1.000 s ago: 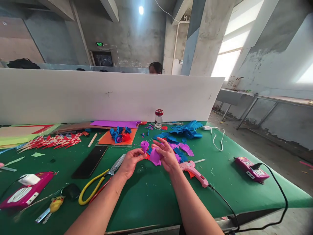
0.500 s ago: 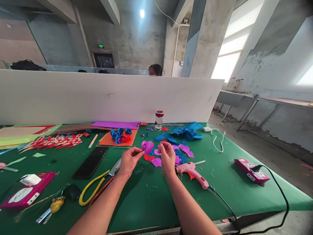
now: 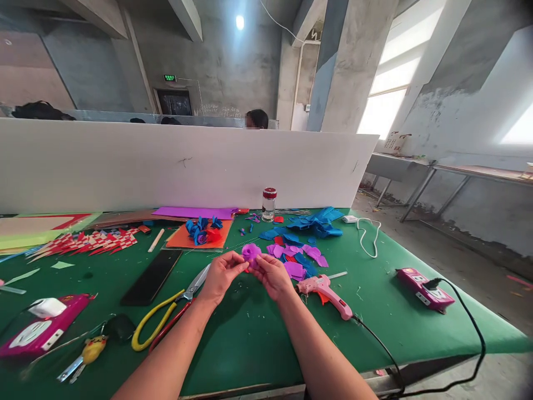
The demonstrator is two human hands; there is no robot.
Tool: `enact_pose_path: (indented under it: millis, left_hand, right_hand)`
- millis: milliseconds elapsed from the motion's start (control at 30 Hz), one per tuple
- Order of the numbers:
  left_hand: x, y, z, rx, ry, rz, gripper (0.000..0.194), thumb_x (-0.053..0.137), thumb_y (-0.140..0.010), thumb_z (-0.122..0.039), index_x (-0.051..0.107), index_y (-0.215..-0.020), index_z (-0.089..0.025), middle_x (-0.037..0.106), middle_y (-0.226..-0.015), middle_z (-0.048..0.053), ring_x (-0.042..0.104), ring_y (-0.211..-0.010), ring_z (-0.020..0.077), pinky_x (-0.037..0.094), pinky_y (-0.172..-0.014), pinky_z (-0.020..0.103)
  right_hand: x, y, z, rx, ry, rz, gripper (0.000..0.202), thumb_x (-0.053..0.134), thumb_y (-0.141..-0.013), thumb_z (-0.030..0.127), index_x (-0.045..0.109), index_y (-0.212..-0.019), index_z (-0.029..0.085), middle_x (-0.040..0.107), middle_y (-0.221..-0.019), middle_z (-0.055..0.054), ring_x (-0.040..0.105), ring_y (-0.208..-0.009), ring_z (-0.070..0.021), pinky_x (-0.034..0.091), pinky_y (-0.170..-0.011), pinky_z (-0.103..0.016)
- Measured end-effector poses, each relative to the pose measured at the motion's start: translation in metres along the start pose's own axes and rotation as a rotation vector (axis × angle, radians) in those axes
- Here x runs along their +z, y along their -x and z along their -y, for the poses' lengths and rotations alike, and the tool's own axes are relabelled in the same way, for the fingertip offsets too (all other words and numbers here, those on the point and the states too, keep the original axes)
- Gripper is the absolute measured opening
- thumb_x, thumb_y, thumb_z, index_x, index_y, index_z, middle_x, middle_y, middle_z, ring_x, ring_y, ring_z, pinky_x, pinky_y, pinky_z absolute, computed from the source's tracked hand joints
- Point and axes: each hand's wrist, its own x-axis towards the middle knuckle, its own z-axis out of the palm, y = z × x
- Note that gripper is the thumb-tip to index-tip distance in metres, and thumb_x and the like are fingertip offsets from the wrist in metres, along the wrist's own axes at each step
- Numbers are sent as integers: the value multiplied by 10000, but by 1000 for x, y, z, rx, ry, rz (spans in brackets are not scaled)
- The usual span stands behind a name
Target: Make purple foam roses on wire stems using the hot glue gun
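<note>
Between my two hands is a purple paper flower [image 3: 251,253] with rolled petals. My left hand [image 3: 225,276] pinches it low on its left side, fingers closed. My right hand [image 3: 272,275] pinches its right edge, also closed. Just beyond my right hand lie loose purple petals [image 3: 295,270] mixed with blue and red pieces. A pink glue gun [image 3: 327,293] rests on its side to the right of my right wrist. Scissors [image 3: 194,286] with a yellow and a red handle lie beside my left forearm, partly hidden by it.
On the green table [image 3: 250,344] are a black phone [image 3: 152,276], keys [image 3: 89,355], pink power strips [image 3: 425,289] and blue crepe paper [image 3: 318,222]. A red-lidded jar [image 3: 269,204] stands before the white partition [image 3: 208,166]. Finished flowers [image 3: 204,230] lie on orange paper. Someone's head shows behind the partition.
My right hand has moved left and down from above the loose petals to the purple flower, and its fingers now touch it. My left hand keeps its pinch.
</note>
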Motion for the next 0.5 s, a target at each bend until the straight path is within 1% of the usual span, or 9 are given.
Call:
enact_pose_path:
  millis: [67,133,200,267,367,400,433,500]
  left_hand:
    - [-3,-3,3,11,84,-134,181,781,-621,-286,634,-650,-184,655,-717,9,619,-775,183,460,-747,291]
    - [-6,-6,5,27,125,-203,193,796,-598,-272,630,-628,-179,655,-761,12,609,-825,180,445,-781,286]
    - [-7,-8,6,11,159,-204,204,809,-575,-270,634,-618,-175,651,-769,17,601,-824,178,440,-778,285]
    - [-5,-8,5,-17,176,-207,216,820,-553,-280,645,-618,-172,639,-725,11,588,-755,164,441,-736,278]
    - [-3,-7,3,-37,158,-246,223,827,-536,-293,665,-624,-167,619,-651,-6,549,-647,134,431,-666,259]
    - [-3,-7,3,-40,157,-255,223,827,-534,-293,670,-628,-166,616,-638,-11,540,-629,126,427,-652,252]
    - [-3,-7,2,-42,162,-262,223,828,-534,-291,673,-632,-165,615,-630,-15,536,-619,120,426,-645,247]
    - [-5,-8,2,-41,179,-269,221,829,-534,-284,676,-638,-163,618,-623,-18,540,-615,115,428,-642,241]
  right_hand:
    - [-2,-1,2,-54,20,-19,288,837,-545,350,676,-696,166,662,-647,14,630,-570,-115,548,-628,-249]
    - [-3,-1,4,-104,83,-19,310,834,-551,383,689,-722,169,643,-626,25,626,-548,-120,544,-616,-263]
    - [-1,1,7,-124,172,19,330,823,-560,413,706,-745,165,642,-629,21,627,-558,-129,543,-629,-278]
    - [2,5,8,-121,254,79,338,802,-581,442,714,-743,158,644,-637,11,617,-569,-130,541,-649,-289]
    - [3,7,8,-102,339,144,356,743,-634,491,714,-724,148,627,-623,5,591,-562,-125,537,-658,-297]
    - [1,7,8,-104,365,138,364,717,-656,503,714,-730,146,617,-613,5,588,-560,-129,535,-653,-302]
    - [-2,6,9,-127,414,106,365,688,-681,507,714,-729,146,604,-597,5,587,-558,-137,532,-642,-307]
    - [-11,2,14,-220,555,-11,319,656,-712,471,710,-697,157,592,-576,-2,595,-582,-165,521,-630,-319]
